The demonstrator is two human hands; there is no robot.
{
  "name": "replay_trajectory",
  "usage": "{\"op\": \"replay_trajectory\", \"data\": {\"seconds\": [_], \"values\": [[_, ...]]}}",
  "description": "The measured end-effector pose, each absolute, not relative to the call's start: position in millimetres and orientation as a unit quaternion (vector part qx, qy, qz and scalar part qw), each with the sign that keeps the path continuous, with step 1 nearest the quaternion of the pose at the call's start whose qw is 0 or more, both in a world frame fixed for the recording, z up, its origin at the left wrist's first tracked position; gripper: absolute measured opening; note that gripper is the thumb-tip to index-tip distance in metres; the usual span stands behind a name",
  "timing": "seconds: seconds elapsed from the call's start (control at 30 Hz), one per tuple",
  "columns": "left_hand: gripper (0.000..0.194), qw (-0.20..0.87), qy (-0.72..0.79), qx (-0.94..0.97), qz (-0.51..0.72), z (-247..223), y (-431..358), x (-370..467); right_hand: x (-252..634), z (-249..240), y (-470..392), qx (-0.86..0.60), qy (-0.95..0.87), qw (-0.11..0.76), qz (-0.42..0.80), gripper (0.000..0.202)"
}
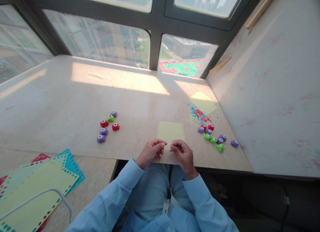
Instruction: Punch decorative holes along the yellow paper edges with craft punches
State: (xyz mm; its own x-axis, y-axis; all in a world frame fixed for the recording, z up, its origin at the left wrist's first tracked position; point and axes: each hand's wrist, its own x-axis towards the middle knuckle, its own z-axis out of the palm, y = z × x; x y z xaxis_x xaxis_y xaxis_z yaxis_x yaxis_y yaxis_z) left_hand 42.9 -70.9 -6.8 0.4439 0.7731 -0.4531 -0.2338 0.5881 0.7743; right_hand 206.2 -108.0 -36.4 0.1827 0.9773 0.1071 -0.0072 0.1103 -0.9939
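Note:
In front of me a pale yellow sheet of paper (171, 130) lies on the tabletop, with small holes punched down its left and right sides. My left hand (153, 151) is over its lower left corner, thumb and forefinger pinched together. Beside it, over the lower right part of the sheet, my right hand (183, 154) has its fingers closed in a pinch too. The fingertips of the two hands face each other with a small gap between them. Whatever they pinch, if anything, is too small to make out.
Small craft punches in red, green and purple form a left group (103, 131) and a right group (213, 139). Behind the right group lie scattered paper bits (198, 115) and another yellow sheet (203, 103). Punched coloured sheets (37, 188) and a white cable (56, 191) are lower left.

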Motion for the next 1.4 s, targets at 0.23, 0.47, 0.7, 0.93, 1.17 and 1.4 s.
{"op": "replay_trajectory", "data": {"seconds": [0.23,0.47,0.7,0.93,1.17,1.4], "values": [[0.034,0.793,0.415,0.314,0.318,-6.8,-69.4,41.2,207.5,-33.2,-108.5,-0.504,-0.473,0.583,0.428,0.008],[0.035,0.799,0.414,0.302,0.316,-6.2,-68.6,40.3,208.0,-33.1,-109.1,-0.499,-0.464,0.599,0.422,0.007],[0.035,0.808,0.411,0.283,0.312,-6.5,-67.6,38.6,211.5,-38.1,-110.6,-0.476,-0.455,0.613,0.437,0.005],[0.037,0.814,0.410,0.272,0.309,-6.1,-67.5,38.3,210.9,-36.3,-111.2,-0.473,-0.441,0.624,0.439,0.013],[0.040,0.816,0.408,0.268,0.311,-5.0,-67.8,38.0,207.0,-36.3,-112.2,-0.496,-0.389,0.645,0.432,0.013],[0.041,0.820,0.414,0.251,0.306,-4.8,-66.9,38.0,213.4,-16.6,-105.0,-0.433,-0.228,0.717,0.497,0.021]]}}
